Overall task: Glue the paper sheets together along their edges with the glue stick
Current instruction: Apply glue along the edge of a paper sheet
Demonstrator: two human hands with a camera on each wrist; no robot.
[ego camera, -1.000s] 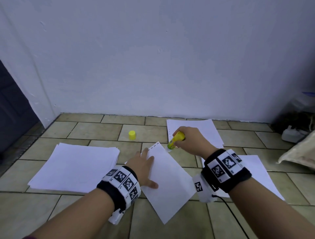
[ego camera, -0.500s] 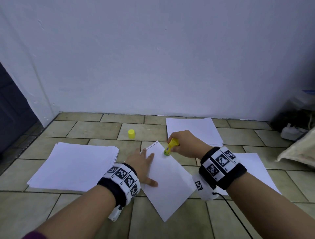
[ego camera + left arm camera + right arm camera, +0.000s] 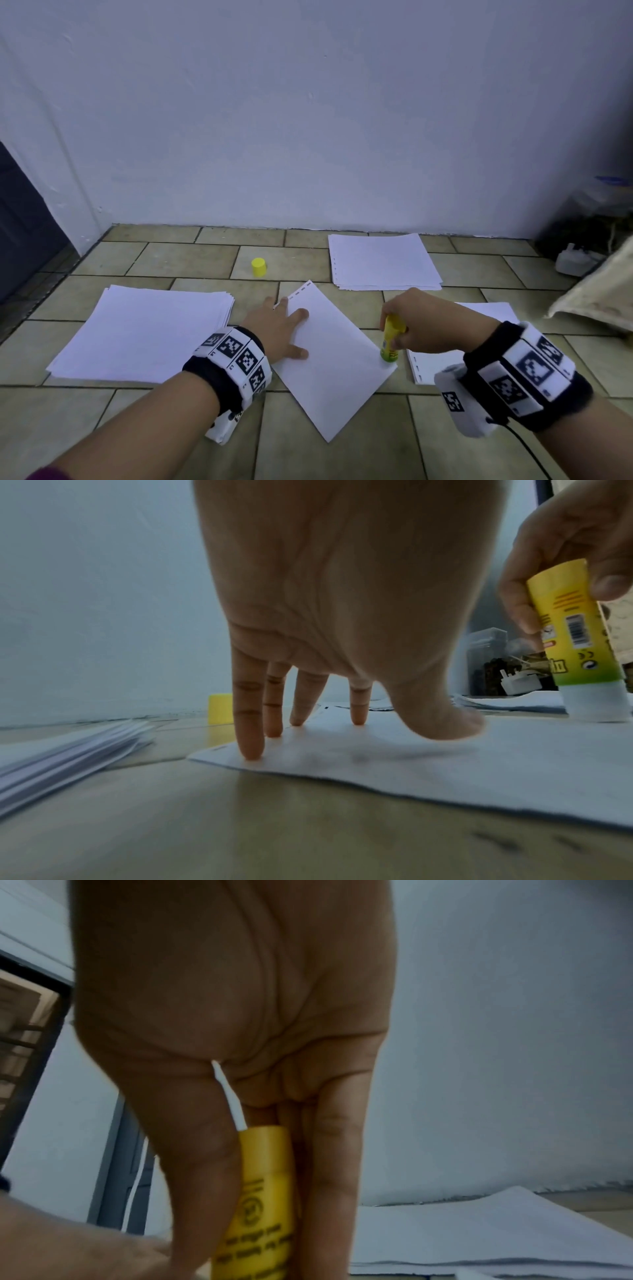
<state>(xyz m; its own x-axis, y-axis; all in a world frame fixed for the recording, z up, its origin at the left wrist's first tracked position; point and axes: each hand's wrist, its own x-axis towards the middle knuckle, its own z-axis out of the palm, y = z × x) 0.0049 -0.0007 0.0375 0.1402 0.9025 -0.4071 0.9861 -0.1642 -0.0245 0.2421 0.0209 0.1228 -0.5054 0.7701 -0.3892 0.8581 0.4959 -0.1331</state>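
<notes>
The glue stick [image 3: 391, 339] stood nearly upright in my right hand [image 3: 419, 325], its white tip pressed on the right edge of the single paper sheet [image 3: 329, 363], close to that sheet's right-hand corner. My fingers [image 3: 517, 599] were curled round the yellow barrel, thumb on the near side, gripping it firmly. The sheet lay skewed on the tiled floor [image 3: 171, 428], punched edge pointing away from me. My left hand [image 3: 279, 329] lay on its left part with fingers straight and spread, tips pressing the paper down so it could not slide.

I judged the step in hand to be spreading glue along that right edge, with the stroke near its end at the corner. The next move would call for lifting the stick clear and fetching a sheet from the stack on the left [image 3: 144, 335], then lining up its edge while the glue was wet.

Farther out stood the yellow cap [image 3: 258, 267], a second stack [image 3: 382, 262] by the wall, and more sheets [image 3: 486, 315] under my right wrist.
</notes>
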